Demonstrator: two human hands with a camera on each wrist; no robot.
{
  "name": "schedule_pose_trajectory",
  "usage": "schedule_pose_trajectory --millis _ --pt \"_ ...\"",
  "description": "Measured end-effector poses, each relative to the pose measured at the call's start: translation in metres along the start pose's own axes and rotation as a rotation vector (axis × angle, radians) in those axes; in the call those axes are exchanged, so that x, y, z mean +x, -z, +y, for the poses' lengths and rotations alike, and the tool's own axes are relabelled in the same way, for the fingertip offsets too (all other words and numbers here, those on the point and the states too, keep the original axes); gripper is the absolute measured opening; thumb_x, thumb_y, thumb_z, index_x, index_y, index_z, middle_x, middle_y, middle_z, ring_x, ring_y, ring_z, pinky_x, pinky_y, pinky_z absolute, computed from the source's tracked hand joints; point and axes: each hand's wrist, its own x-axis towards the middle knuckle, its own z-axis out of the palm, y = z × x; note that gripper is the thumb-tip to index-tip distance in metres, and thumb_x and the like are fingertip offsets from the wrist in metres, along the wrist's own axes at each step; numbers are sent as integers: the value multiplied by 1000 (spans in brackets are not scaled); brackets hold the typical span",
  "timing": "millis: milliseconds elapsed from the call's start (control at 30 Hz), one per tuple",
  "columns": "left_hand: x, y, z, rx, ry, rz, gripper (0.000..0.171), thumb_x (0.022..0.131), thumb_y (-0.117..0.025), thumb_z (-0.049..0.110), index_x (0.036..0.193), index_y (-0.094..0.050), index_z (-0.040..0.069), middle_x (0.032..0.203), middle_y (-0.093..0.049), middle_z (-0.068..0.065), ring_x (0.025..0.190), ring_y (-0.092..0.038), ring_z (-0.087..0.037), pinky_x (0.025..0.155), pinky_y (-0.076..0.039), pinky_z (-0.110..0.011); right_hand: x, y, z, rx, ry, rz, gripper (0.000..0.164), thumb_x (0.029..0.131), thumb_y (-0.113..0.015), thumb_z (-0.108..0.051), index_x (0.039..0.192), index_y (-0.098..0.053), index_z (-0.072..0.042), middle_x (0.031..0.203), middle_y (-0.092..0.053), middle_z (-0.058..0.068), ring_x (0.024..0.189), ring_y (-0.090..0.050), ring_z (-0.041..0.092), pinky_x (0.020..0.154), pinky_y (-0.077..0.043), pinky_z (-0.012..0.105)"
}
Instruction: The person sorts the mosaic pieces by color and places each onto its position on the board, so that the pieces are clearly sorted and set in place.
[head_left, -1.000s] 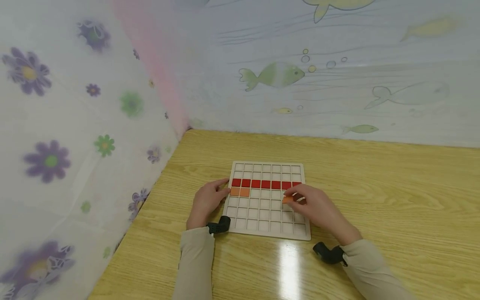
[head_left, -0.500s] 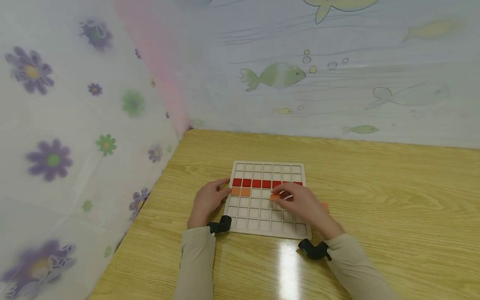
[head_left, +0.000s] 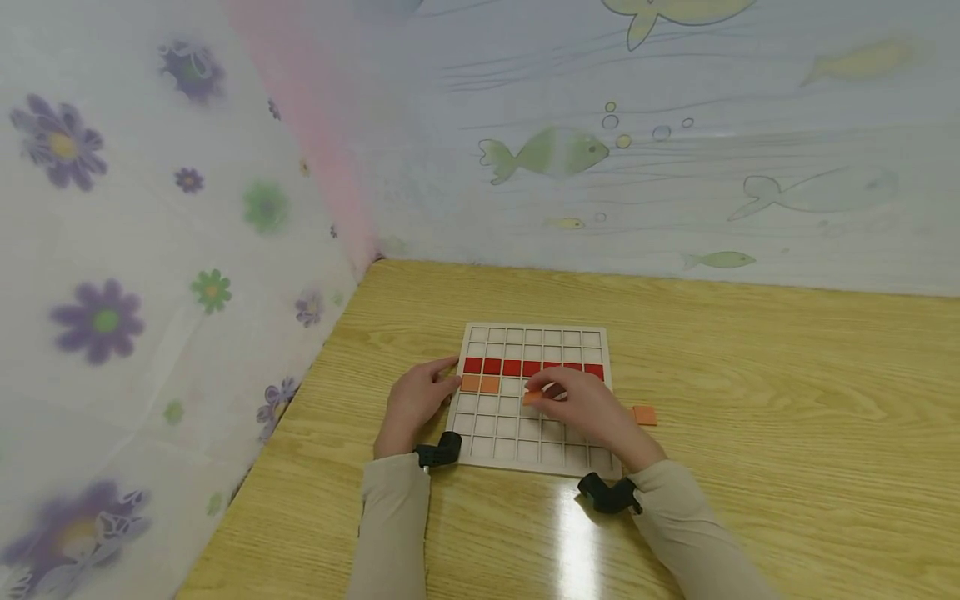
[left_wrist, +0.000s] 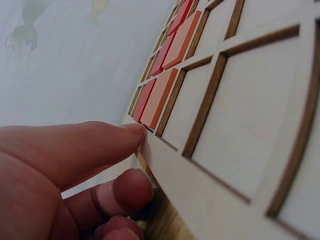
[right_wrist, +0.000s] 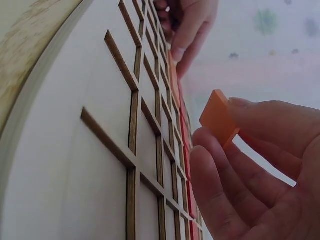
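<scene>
A pale wooden grid board (head_left: 486, 427) lies on the table. One row holds red tiles (head_left: 512, 367) from left to right. Just below it, two orange tiles (head_left: 480, 384) fill the two leftmost cells. My left hand (head_left: 415, 404) holds the board's left edge, a fingertip on the rim beside the first orange tile and other fingers curled at the side, as the left wrist view shows. My right hand (head_left: 588, 407) pinches another orange tile (right_wrist: 218, 118) between thumb and fingers. That tile is tilted and raised over the board, near the middle of the orange row.
A loose orange tile (head_left: 645, 415) lies on the wooden table (head_left: 787, 400) right of the board. Dark wrist cameras sit at both sleeves. A curtain with flowers (head_left: 105, 321) hangs at the left, and one with fish (head_left: 558, 152) hangs behind the table.
My right hand has moved left over the board with the orange tile pinched in it. The loose orange tile at the right has come into view. My left hand has stayed at the edge.
</scene>
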Motion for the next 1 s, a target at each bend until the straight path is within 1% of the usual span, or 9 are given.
schedule_pose_trajectory --millis 133,233,567,767,867,1000 --pt "0 1 -1 8 1 4 39 87 -56 33 125 -54 26 59 -55 2 46 -49 -16 51 -37 -30 3 -2 -2 1 -5 -4 20 82 -65 -23 102 -64 -20 99 -60 -10 85 -57 7 75 -44 30" --pt "0 1 -1 9 4 4 39 87 -56 34 125 -54 26 60 -55 2 46 -48 -16 53 -37 -30 6 -3 -3 0 -10 0 19 82 -64 -24 101 -64 -21 99 -60 -10 85 -57 7 75 -44 30" --pt "1 -1 -1 -38 24 -8 37 88 -54 34 125 -54 27 61 -57 1 44 -47 -16 51 -38 -31 14 -5 -3 19 -71 -7 21 82 -63 -23 103 -64 -20 96 -61 -11 84 -56 7 70 -43 30" --pt "0 -1 -1 -39 23 -4 37 88 -54 33 125 -54 28 60 -57 1 43 -47 -16 51 -39 -30 18 -8 -3 11 -84 1 21 82 -62 -20 103 -65 -19 96 -61 -10 84 -56 7 74 -42 32" --pt "0 -1 -1 -41 24 -4 36 88 -55 31 124 -54 28 60 -57 1 43 -48 -16 50 -39 -31 20 -10 -2 1 -93 6 20 83 -62 -23 102 -65 -20 96 -61 -10 85 -55 8 75 -42 32" --pt "1 -1 -2 -22 15 0 36 88 -55 31 124 -54 28 61 -57 3 47 -49 -15 54 -38 -30 23 -13 -1 -25 -96 15 20 83 -63 -27 102 -66 -21 97 -61 -10 87 -55 8 77 -42 32"
